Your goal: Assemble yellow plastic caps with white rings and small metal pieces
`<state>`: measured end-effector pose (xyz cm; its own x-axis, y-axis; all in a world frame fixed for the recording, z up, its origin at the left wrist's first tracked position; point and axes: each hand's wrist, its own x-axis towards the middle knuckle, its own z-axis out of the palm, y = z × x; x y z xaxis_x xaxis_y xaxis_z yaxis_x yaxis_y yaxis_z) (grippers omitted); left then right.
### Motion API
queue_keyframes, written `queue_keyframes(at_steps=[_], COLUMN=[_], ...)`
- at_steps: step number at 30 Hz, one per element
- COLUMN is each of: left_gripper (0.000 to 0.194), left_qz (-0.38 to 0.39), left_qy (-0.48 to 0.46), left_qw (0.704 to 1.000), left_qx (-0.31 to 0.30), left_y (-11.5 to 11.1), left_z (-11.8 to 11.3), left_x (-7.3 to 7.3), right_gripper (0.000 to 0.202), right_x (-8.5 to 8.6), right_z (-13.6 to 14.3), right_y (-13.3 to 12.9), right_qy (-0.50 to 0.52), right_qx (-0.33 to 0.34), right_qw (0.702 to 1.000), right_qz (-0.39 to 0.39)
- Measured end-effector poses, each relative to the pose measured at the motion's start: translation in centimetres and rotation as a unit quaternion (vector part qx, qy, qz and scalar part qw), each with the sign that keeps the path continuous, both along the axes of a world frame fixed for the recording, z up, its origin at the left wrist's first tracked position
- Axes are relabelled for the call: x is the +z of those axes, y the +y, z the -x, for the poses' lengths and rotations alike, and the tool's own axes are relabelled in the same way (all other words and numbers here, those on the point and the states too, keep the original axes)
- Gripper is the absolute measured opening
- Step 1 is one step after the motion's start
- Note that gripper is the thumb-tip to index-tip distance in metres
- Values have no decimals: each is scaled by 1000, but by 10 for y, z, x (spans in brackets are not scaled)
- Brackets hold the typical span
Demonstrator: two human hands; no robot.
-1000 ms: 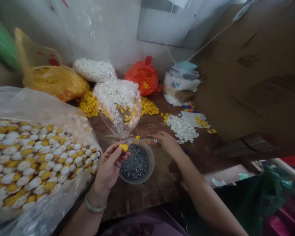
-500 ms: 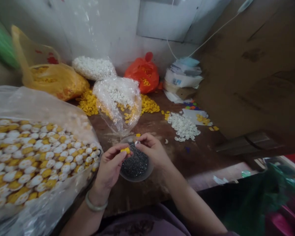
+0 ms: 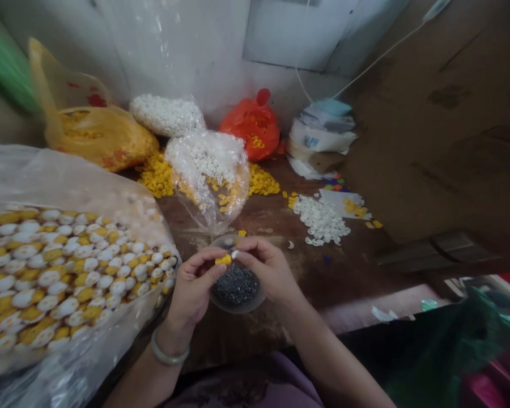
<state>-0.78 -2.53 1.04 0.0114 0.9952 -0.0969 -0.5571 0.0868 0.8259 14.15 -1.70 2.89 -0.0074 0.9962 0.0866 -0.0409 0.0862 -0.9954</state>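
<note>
Between thumb and fingers, my left hand (image 3: 198, 283) pinches a small yellow plastic piece (image 3: 223, 259). My right hand (image 3: 270, 269) is closed on a small white plastic piece (image 3: 234, 254), mostly covered by the fingertips. The two pieces are side by side and look to be touching or nearly so. Under both hands stands a round bowl (image 3: 258, 300) filled with small shiny black bits (image 3: 237, 286). A loose yellow piece (image 3: 242, 233) lies just beyond the bowl's far rim.
A large clear bag (image 3: 68, 266) of yellow-and-white pieces fills the left. Behind are a yellow bag (image 3: 110, 141), a clear bag (image 3: 208, 170), a red bag (image 3: 255, 124) and a yellow heap (image 3: 261, 181). White pieces (image 3: 323, 221) are heaped at right, near stacked papers (image 3: 321, 133).
My hands have drawn together, bringing the white piece up against or close to the yellow piece. The whole view has shifted slightly.
</note>
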Motion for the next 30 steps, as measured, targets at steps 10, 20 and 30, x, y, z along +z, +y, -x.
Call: queue_keyframes(at_steps=[10,20,30], left_gripper=[13,27,35], left_qz=[-191,-354,-319], left_qy=[233,395,350], left_qw=[950,835,873], left_qx=[83,145,116], left_y=[1,0,-2], left_z=[3,10,10], left_x=[0,1,1], right_gripper=[23,35,25], right_x=[-7,-4,-3], right_z=[16,10,14], right_y=[-8,-9,-17], right_qy=[79,151,15], right_qx=[-20,39,16], right_qw=[996,979,999], right_qz=[24,130,-36])
